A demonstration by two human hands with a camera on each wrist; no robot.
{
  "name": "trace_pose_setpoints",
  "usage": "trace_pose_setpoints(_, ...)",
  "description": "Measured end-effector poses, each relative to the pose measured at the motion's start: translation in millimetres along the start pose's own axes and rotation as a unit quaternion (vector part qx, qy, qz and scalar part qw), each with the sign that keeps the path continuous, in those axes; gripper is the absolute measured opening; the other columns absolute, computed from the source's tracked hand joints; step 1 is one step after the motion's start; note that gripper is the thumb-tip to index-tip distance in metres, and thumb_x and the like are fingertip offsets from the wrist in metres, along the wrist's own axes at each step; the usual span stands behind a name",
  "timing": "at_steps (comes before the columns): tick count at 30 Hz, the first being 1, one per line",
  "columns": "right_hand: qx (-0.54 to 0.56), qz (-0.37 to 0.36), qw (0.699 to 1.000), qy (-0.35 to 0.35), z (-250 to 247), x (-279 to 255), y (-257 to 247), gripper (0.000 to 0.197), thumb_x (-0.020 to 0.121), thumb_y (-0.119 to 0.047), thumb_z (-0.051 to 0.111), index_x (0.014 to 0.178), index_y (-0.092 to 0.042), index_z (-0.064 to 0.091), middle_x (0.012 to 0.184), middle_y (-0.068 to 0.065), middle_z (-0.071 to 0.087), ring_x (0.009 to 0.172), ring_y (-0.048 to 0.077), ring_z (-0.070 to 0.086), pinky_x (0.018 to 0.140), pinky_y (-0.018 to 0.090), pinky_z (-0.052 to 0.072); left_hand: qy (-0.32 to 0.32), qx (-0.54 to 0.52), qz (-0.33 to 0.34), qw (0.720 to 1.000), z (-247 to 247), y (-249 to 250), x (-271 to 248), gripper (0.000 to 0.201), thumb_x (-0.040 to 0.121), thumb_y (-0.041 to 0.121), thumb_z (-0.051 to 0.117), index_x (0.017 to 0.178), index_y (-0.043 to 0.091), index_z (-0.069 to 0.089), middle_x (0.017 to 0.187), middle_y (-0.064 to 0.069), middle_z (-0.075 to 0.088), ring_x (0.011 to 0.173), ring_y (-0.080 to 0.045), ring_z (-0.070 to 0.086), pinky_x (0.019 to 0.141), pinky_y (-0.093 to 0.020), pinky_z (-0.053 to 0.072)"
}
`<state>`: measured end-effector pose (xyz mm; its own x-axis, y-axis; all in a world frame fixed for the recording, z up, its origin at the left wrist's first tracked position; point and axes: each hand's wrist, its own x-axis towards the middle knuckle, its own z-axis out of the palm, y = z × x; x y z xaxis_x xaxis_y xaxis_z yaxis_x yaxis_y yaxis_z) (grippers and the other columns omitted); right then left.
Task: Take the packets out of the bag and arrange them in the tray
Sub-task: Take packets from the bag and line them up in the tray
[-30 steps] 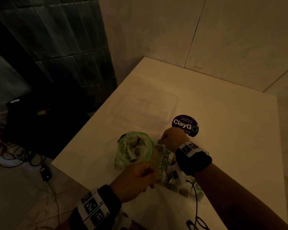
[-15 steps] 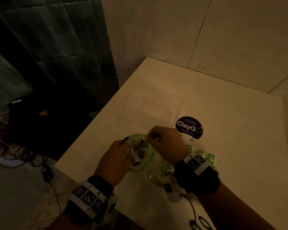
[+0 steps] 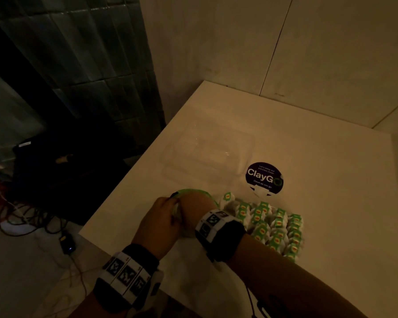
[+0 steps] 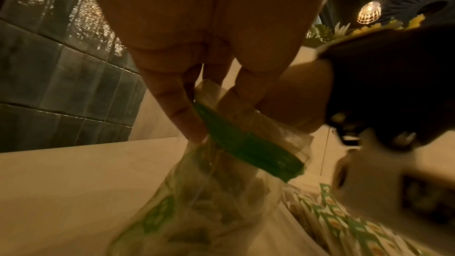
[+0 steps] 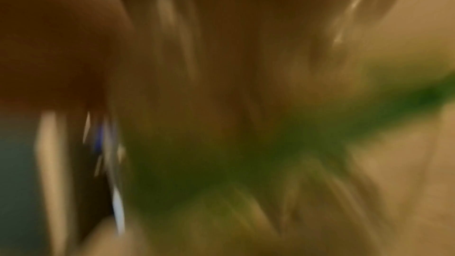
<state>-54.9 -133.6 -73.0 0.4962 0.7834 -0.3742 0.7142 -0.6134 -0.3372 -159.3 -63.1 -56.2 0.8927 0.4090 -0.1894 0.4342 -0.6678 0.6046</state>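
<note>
A clear plastic bag with a green rim (image 3: 194, 191) lies near the table's front edge. Green-and-white packets (image 3: 274, 223) show in a tight cluster to the right of my hands. My left hand (image 3: 161, 216) pinches the bag's green rim (image 4: 246, 147) between thumb and fingers (image 4: 182, 108) and holds the mouth up. My right hand (image 3: 193, 204) is pushed into the bag's mouth, its fingers hidden. The right wrist view is only blur of brown and green. The clear tray (image 3: 211, 152) stands beyond the bag with nothing in it.
A round dark "ClayGo" sticker (image 3: 264, 177) lies on the white table (image 3: 331, 203) right of the tray. The table's left edge drops to a floor with cables (image 3: 32, 216) and dark gear. Walls close off the back.
My right hand has moved left from beside the sticker into the bag's mouth. My left hand has gone forward from the bag's near side to its green rim.
</note>
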Motion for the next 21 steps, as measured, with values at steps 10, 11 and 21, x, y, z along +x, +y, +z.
trace_pose_setpoints(10, 0.457, 0.082, 0.874, 0.144, -49.3, -76.6, 77.2, 0.007, 0.089, -0.014, 0.063, 0.082, -0.016, 0.065, 0.061, 0.002, 0.064, 0.049, 0.012, 0.055, 0.051, 0.031, 0.050, 0.019, 0.012, 0.003, 1.000, -0.5, -1.6, -2.1, 0.041, 0.093, 0.013, 0.052, 0.134, 0.014, 0.046, 0.137, -0.004, 0.042, 0.113, -0.023, 0.053, 0.094, -0.026, 0.043)
trace_pose_setpoints(11, 0.450, 0.109, 0.875, 0.141, -48.5, -79.4, 89.5, 0.011, 0.090, -0.012, 0.062, 0.080, -0.017, 0.066, 0.054, -0.004, 0.062, 0.046, 0.010, 0.053, 0.049, 0.029, 0.048, 0.025, 0.008, 0.002, 1.000, -0.8, -1.8, -2.0, 0.040, 0.093, 0.012, 0.052, 0.132, 0.013, 0.047, 0.136, -0.005, 0.043, 0.111, -0.023, 0.053, 0.092, -0.025, 0.043)
trace_pose_setpoints(21, 0.265, 0.192, 0.943, 0.059, -16.1, -46.9, 116.9, 0.016, 0.088, -0.021, 0.064, 0.096, -0.010, 0.073, 0.091, 0.004, 0.067, 0.079, 0.014, 0.059, 0.080, 0.029, 0.050, 0.038, 0.009, -0.021, 0.999, -4.1, -3.3, -1.5, 0.039, 0.091, 0.013, 0.055, 0.129, 0.012, 0.049, 0.134, -0.005, 0.041, 0.106, -0.023, 0.055, 0.085, -0.024, 0.042)
